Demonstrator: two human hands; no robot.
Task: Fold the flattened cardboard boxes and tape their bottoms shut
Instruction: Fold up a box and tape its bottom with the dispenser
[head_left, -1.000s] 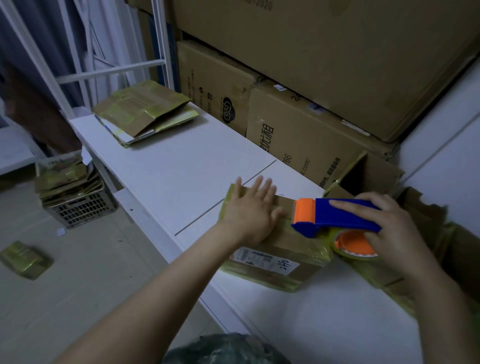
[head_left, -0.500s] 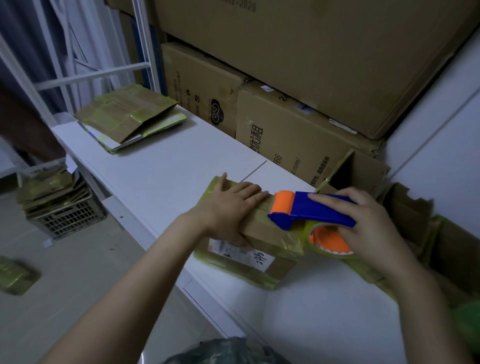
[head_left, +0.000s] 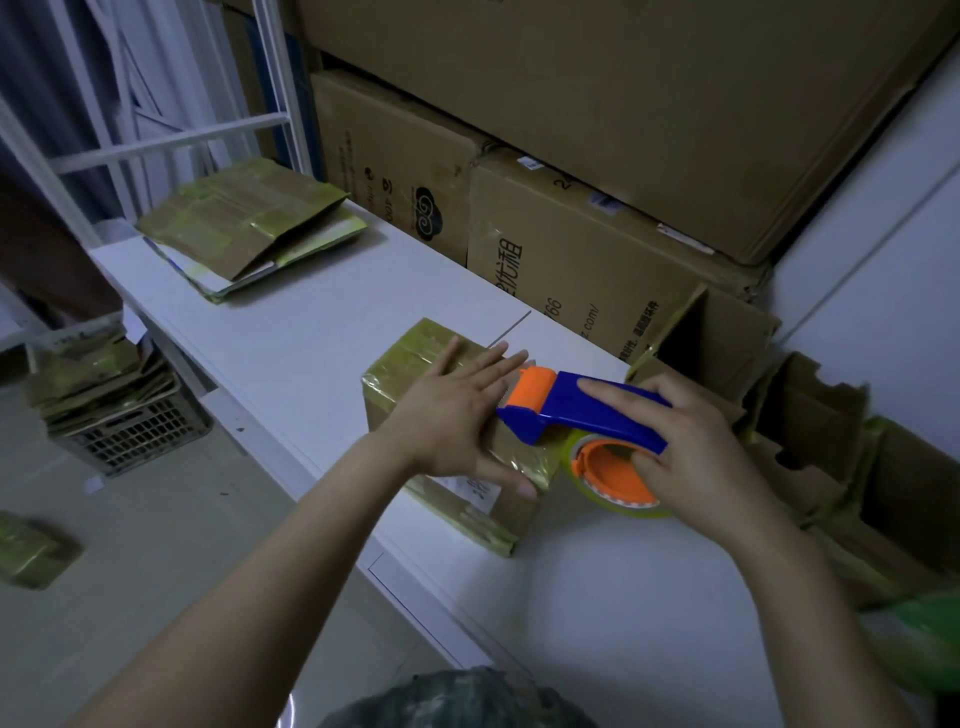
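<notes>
A small folded cardboard box (head_left: 410, 358), covered in yellowish tape, lies on the white table (head_left: 291, 338) near its front edge. My left hand (head_left: 452, 415) presses flat on the box top with fingers spread. My right hand (head_left: 696, 457) grips a blue and orange tape dispenser (head_left: 576, 410) with a roll of clear tape. The dispenser's orange roller rests on the box's right part, just beside my left fingertips. A white label on the box's front side is partly hidden by my left hand.
Flattened boxes (head_left: 244, 228) lie stacked at the table's far left. Large cartons (head_left: 587, 260) line the wall behind. Opened folded boxes (head_left: 810, 431) crowd the right. On the floor, a crate (head_left: 130, 431) holds more flattened boxes, and one piece (head_left: 26, 551) lies loose.
The tape dispenser has slid leftward along the box top toward my left hand. My left hand has stayed pressed on the box, fingers spreading.
</notes>
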